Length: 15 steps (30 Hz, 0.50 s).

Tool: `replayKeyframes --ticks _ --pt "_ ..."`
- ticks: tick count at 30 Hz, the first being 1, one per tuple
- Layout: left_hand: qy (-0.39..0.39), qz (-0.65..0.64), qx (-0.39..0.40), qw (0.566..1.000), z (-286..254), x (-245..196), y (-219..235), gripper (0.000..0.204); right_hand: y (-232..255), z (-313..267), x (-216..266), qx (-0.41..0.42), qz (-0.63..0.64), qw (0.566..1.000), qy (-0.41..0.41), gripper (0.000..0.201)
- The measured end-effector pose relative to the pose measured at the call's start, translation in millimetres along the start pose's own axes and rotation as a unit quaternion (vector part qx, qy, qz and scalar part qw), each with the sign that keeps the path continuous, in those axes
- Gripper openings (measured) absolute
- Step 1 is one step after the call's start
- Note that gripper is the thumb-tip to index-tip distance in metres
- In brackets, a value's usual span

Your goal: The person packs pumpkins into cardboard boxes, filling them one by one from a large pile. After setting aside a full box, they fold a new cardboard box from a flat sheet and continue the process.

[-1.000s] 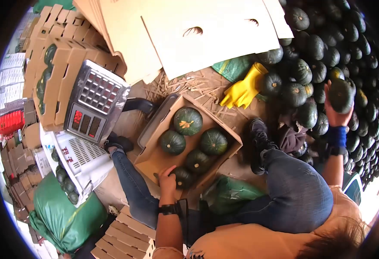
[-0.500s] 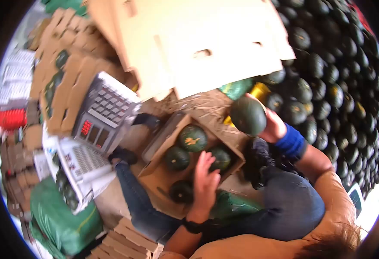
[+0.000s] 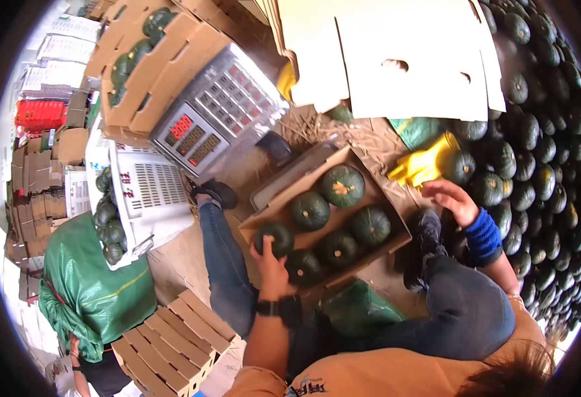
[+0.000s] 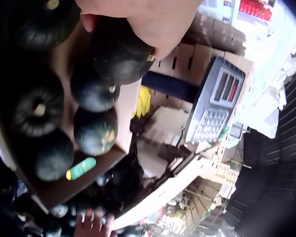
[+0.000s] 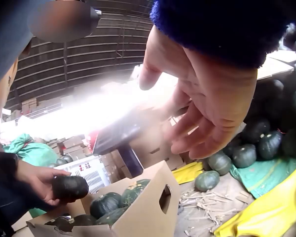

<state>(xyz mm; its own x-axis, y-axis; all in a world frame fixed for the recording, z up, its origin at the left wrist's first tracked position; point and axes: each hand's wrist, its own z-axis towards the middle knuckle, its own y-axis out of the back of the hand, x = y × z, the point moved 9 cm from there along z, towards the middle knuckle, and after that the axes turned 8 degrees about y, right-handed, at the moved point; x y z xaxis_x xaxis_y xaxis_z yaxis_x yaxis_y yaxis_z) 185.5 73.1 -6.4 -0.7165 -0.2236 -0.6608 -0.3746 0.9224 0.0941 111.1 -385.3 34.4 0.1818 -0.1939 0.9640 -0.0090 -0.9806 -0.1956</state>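
Note:
My left hand (image 3: 272, 274) grips a dark green kabocha squash (image 3: 281, 231) at the near left corner of an open cardboard box (image 3: 381, 193). In the left wrist view the fingers (image 4: 160, 24) curl over this squash (image 4: 121, 57). Several more kabocha squashes (image 3: 343, 186) sit inside the box, one with an orange patch. The right hand (image 3: 452, 200) is empty, held beyond the box's right side near the yellow gloves (image 3: 426, 162). Its fingers are loosely bent in the right wrist view, with nothing between them.
A scale (image 3: 221, 109) with a lit red display stands behind the box on the left. A big heap of squashes (image 3: 522, 195) fills the right side. Cardboard sheets (image 3: 403, 46), a white crate (image 3: 154, 192), a green sack (image 3: 98, 281) and folded boxes (image 3: 171, 344) surround the person.
The right hand brought a squash from the heap towards the box and is now empty. The left hand, raised open half a second ago, now holds a squash at the box's left corner.

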Motion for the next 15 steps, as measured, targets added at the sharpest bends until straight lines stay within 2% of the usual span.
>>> replayKeyframes --ticks 3,6,10,11,12,14,15 --pt "0.008 0.009 0.089 0.996 28 17 1 0.057 7 -10 -25 -0.036 0.007 0.998 -0.051 0.039" --pt "0.017 0.031 0.04 0.999 20 19 19 0.059 11 -12 -40 -0.04 -0.02 0.998 -0.046 0.038" --pt "-0.107 0.089 -0.061 0.988 -46 -18 26 0.056 15 -10 -56 -0.127 0.011 0.984 -0.123 0.051" --pt "-0.151 0.121 -0.091 0.977 -53 -20 36 0.057 7 -3 -55 -0.103 0.019 0.992 -0.076 0.059" --pt "-0.194 0.152 -0.123 0.961 -59 -25 45 0.057 -6 6 -50 -0.066 -0.002 0.995 -0.08 0.063" --pt "-0.137 0.099 -0.072 0.983 -26 -1 64 0.052 -34 19 -60 0.056 -0.046 0.995 -0.064 0.07" --pt "-0.107 0.072 -0.045 0.991 -9 12 71 0.05 -44 23 -81 0.143 -0.113 0.982 -0.041 0.075"
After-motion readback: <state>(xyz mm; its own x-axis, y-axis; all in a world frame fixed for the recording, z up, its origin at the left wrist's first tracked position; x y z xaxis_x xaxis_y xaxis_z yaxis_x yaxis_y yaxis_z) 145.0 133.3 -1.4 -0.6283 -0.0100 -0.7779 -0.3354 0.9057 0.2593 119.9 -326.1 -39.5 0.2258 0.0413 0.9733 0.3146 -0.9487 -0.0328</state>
